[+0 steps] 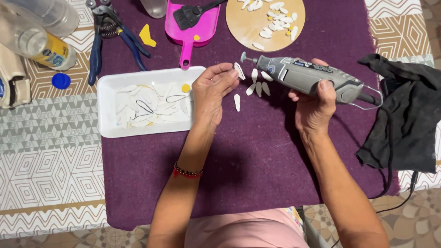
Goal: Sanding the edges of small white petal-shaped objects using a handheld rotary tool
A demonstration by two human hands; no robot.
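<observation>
My left hand (212, 92) pinches a small white petal-shaped piece (239, 70) between thumb and fingers, holding it just left of the grinding tip of a grey rotary tool (307, 76). My right hand (314, 104) grips that tool by its body, tip pointing left. Several more white petal pieces (257, 86) lie on the purple cloth (257, 156) under the tool's tip. One lies apart (237, 102) below the left fingers.
A white foam tray (106, 110) of white scraps sits left of my left hand. At the back are a round wooden board (245, 25) with petal pieces, a pink dustpan (189, 33) with a black brush, and blue pliers (98, 43). A black cloth (404, 115) lies right; bottles (41, 32) stand far left.
</observation>
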